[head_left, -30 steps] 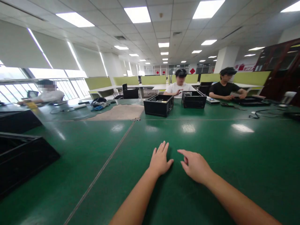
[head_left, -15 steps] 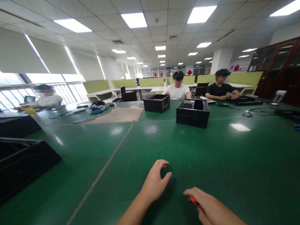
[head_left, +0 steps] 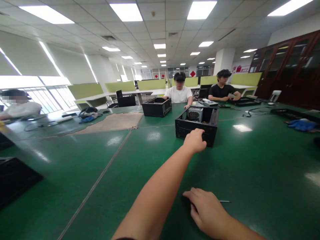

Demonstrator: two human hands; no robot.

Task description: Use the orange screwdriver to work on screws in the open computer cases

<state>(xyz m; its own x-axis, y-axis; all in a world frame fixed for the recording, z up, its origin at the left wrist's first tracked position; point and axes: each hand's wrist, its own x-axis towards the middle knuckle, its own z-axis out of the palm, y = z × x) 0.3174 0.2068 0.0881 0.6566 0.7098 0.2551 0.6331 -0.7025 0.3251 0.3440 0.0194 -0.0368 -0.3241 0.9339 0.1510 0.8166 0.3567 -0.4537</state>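
Observation:
My left hand (head_left: pixel 195 140) is stretched forward over the green table, fingers apart, in front of a black computer case (head_left: pixel 183 129). It overlaps the case's near panel; whether it touches cannot be made out. The case is open at the top, with a grey power supply (head_left: pixel 195 114) inside. Nearer to me, my right hand (head_left: pixel 206 208) is curled low over the table around a screwdriver, whose thin metal shaft (head_left: pixel 225 201) sticks out to the right. The handle is hidden by the hand.
Another black case (head_left: pixel 157 108) stands farther back, by a person in white (head_left: pixel 179 94) whose hand is behind the nearer case. A person in black (head_left: pixel 223 90) sits to the right. Blue gloves (head_left: pixel 303 125) lie at right, a dark case (head_left: pixel 18 180) at left.
My left hand has reached forward to the computer case, which has come closer to me. My right hand has turned, so the orange handle is covered and the shaft shows. The view has swung right.

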